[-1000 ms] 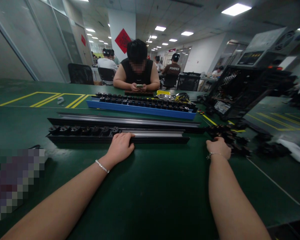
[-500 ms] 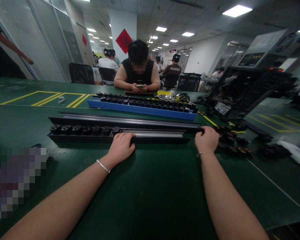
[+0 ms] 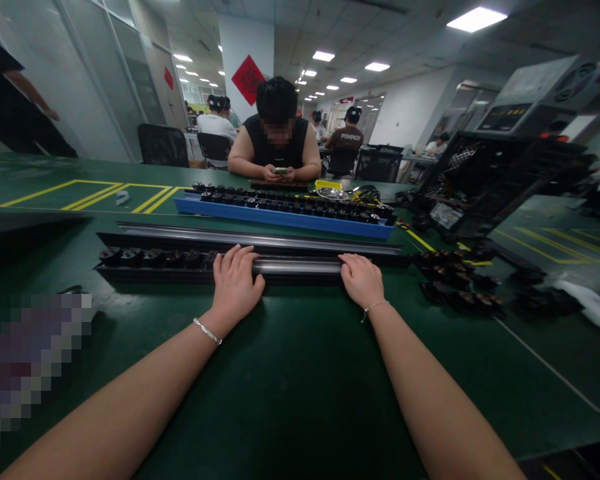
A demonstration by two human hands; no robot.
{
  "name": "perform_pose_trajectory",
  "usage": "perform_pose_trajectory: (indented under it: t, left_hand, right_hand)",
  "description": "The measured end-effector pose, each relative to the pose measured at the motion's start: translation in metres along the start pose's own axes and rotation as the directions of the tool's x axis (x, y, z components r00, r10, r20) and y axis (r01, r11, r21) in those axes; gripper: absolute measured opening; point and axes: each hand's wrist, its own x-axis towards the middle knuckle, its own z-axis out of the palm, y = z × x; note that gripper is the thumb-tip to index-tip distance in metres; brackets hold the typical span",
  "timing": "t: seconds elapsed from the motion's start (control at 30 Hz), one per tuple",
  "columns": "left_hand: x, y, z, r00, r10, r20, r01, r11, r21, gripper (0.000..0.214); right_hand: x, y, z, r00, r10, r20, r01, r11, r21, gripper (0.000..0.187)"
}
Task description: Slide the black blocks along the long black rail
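Observation:
A long black rail (image 3: 300,267) lies across the green table in front of me, with several black socket modules (image 3: 150,257) seated in its left part and a silver channel showing in its middle. My left hand (image 3: 235,283) rests on the rail next to the last module, fingers spread over it. My right hand (image 3: 363,280) lies on the rail's right part, fingers curled over the silver channel. A second long black rail (image 3: 260,240) lies just behind the first.
Loose black modules (image 3: 455,280) are heaped to the right. Farther back lies a blue tray (image 3: 280,219) with a row of modules. A seated person (image 3: 276,133) is across the table. A black crate (image 3: 480,180) stands at right. Another person (image 3: 10,100) stands at far left.
My right hand has left the heap of loose modules and moved left onto the near rail. My left hand slid slightly forward over the rail. A person has come in at far left.

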Motion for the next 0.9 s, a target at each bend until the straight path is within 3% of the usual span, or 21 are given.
perform_pose_trajectory:
  t: [0.27, 0.7, 0.9]
  left_hand:
    - [0.002, -0.010, 0.009, 0.997, -0.069, -0.020, 0.068, 0.996, -0.051, 0.042]
    - [0.008, -0.018, 0.003, 0.988, -0.155, -0.025, 0.151, 0.980, -0.130, 0.042]
    - [0.007, -0.013, 0.005, 0.992, -0.126, -0.032, 0.120, 0.982, -0.146, 0.039]
  right_hand:
    - [0.000, -0.001, 0.001, 1.000, -0.001, -0.001, 0.001, 1.000, 0.011, 0.038]
    - [0.000, 0.000, 0.001, 1.000, -0.001, -0.003, 0.001, 1.000, 0.010, 0.038]
    - [0.001, 0.000, 0.001, 1.000, -0.014, -0.010, 0.014, 1.000, 0.009, 0.038]
